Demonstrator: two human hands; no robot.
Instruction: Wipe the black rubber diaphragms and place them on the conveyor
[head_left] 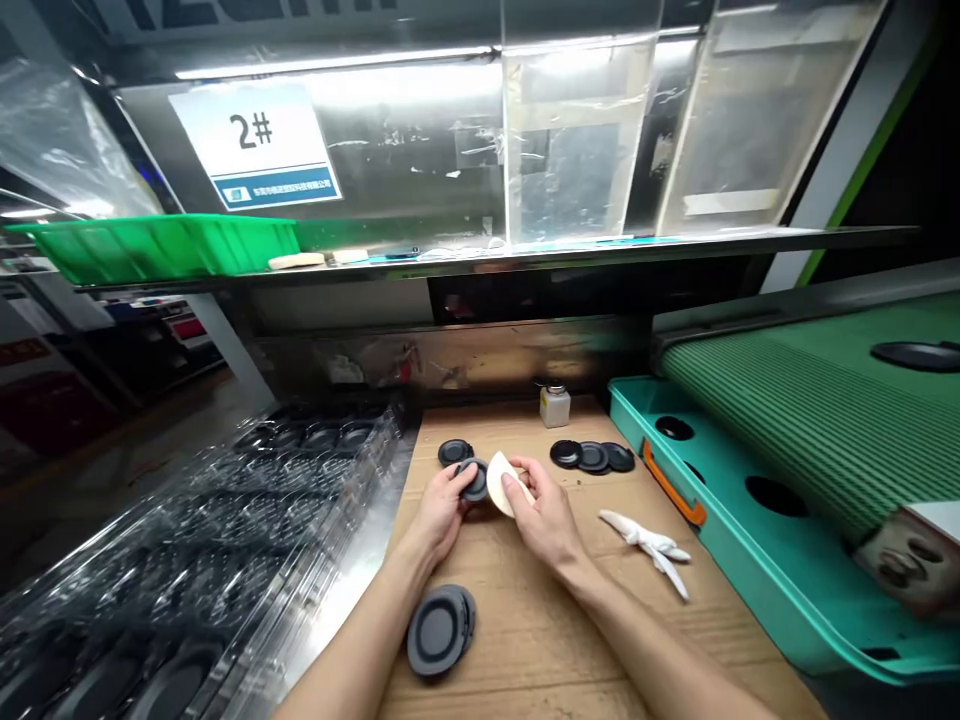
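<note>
My left hand point(442, 505) is closed on a round dark-grey plastic lid point(474, 482) by its edge. Pinched in my right hand point(544, 510) is a flat white round pad point(498, 484), held tilted right beside that lid; whether the two touch I cannot tell. Just behind my left hand lies another black lid point(453, 452). Two overlapping grey lids point(436, 632) rest near my left forearm. To the right of my hands, three dark lids point(592, 457) lie in an overlapping row on the cardboard point(525, 620).
At left stand clear plastic trays point(300, 520) with dark round parts. A small white bottle point(555, 406) stands at the back, a knotted white cloth or glove point(646, 545) at right. A teal bin point(739, 560) sits beneath the green conveyor belt point(810, 400). A green basket point(172, 248) rests on the shelf.
</note>
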